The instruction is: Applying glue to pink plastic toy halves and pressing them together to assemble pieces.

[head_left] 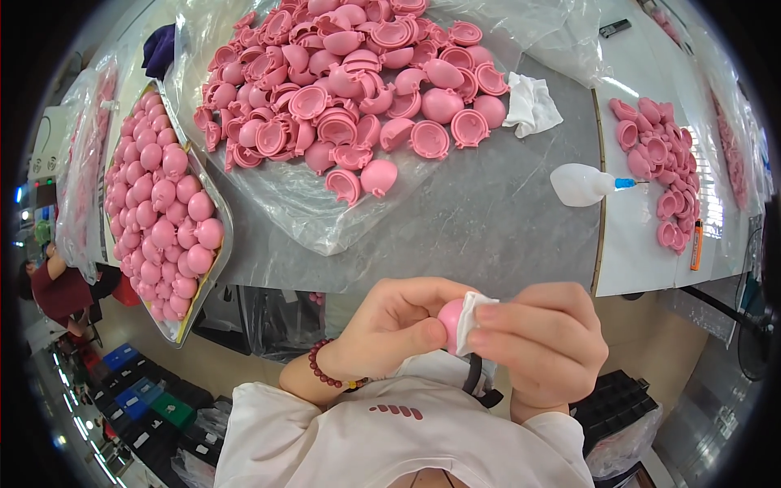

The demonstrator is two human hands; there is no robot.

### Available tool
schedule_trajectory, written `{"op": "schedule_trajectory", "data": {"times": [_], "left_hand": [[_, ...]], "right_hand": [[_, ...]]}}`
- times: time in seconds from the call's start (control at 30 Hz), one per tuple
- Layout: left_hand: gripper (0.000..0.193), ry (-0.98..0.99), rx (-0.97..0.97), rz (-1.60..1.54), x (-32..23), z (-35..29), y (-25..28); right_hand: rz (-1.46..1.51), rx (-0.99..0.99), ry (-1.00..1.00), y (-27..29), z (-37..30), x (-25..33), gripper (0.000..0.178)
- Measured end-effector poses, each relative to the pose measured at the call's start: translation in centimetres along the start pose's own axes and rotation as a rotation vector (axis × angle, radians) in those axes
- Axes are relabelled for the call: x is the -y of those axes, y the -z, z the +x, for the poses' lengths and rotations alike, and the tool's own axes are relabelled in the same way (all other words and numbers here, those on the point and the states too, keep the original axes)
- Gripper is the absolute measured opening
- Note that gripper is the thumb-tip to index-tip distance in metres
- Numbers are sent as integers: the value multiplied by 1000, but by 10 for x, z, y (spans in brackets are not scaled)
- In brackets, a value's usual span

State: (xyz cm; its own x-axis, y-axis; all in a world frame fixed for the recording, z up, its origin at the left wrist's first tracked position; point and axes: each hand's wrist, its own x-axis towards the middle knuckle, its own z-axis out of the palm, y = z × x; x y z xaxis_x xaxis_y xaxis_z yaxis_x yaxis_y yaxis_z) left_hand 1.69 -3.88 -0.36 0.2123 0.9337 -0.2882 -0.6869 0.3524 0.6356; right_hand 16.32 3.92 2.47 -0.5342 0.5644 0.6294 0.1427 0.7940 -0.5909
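Observation:
My left hand point(399, 325) grips a small round pink plastic piece point(450, 319) close to my chest. My right hand point(541, 337) presses a folded white cloth point(470, 319) against that piece, its fingers closed on the cloth. A beaded bracelet point(321, 370) sits on my left wrist. Both hands are held below the near edge of the grey table point(488, 236), apart from everything on it.
A heap of pink half shells point(358, 81) lies on clear plastic sheeting point(301, 215). A tray of assembled pink balls point(159, 203) stands at the left. A white squeeze bottle with a blue tip point(586, 185), a white rag point(530, 104), more pink parts point(663, 167) and an orange marker point(696, 244) lie right. A person point(57, 289) sits far left.

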Motion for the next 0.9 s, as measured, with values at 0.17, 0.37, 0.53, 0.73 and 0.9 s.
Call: {"op": "schedule_trajectory", "data": {"times": [0.17, 0.37, 0.53, 0.73, 0.9], "left_hand": [[50, 12, 38, 29, -2, -2, 1], [48, 28, 46, -65, -8, -5, -7], [43, -158, 41, -70, -6, -3, -1], [37, -635, 110, 578, -13, 4, 8], [31, -754, -6, 899, -24, -9, 10]], "right_hand": [[85, 1, 19, 1, 0, 0, 15], [-198, -61, -81, 3, 3, -18, 15], [-269, -131, -131, -8, -1, -33, 19], [-162, -721, -207, 7, 3, -53, 29], [-304, -198, -550, 5, 12, -65, 36]]}}
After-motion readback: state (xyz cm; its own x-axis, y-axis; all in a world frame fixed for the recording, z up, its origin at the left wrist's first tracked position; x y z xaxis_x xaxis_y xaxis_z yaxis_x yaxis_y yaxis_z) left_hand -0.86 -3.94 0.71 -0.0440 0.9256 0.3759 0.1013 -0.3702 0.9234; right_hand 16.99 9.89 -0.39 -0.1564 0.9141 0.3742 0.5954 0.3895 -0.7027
